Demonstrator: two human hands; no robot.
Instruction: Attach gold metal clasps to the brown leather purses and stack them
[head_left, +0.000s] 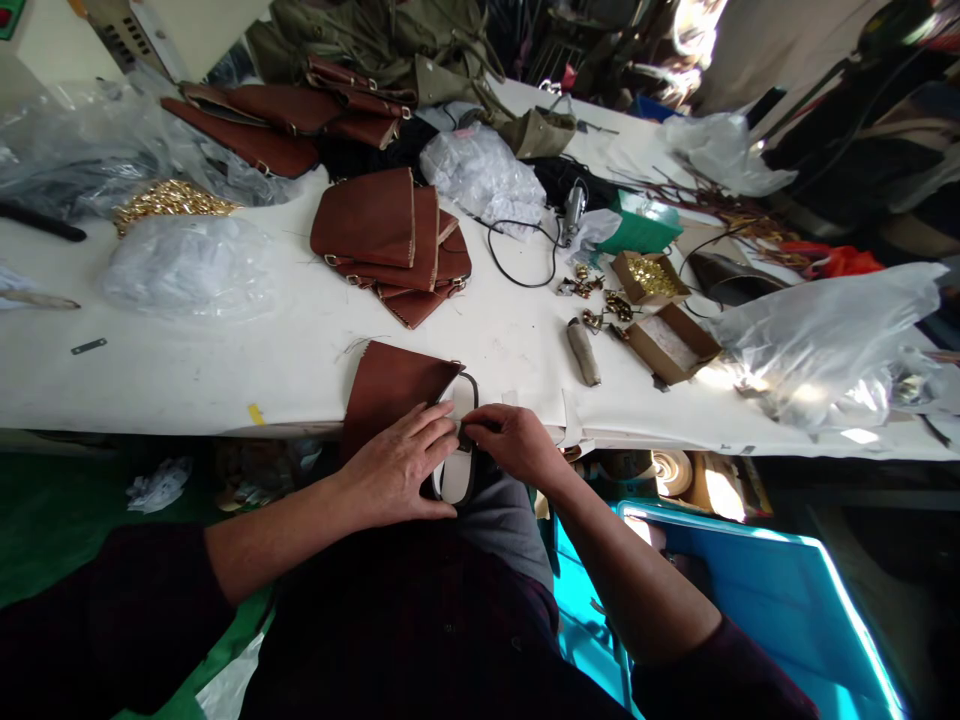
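Note:
A brown leather piece (397, 380) with a stitched edge lies over the table's front edge and reaches down to my lap. Joined to it or resting against it is a pale oval panel (455, 480) with a dark rim. My left hand (409, 455) lies across the leather and holds it, fingers on the panel's left side and thumb lower down. On the opposite rim, my right hand (510, 438) is closed in a pinch; what sits between its fingertips is too small to make out. My left palm hides part of the leather.
Stacked brown leather pieces (390, 235) lie beyond my hands. To the right are a wooden-looking handle (583, 352), small cardboard boxes (673, 343) and brass fittings. Plastic bags (832, 340) crowd both sides. A blue bin (765, 580) stands below the table at right.

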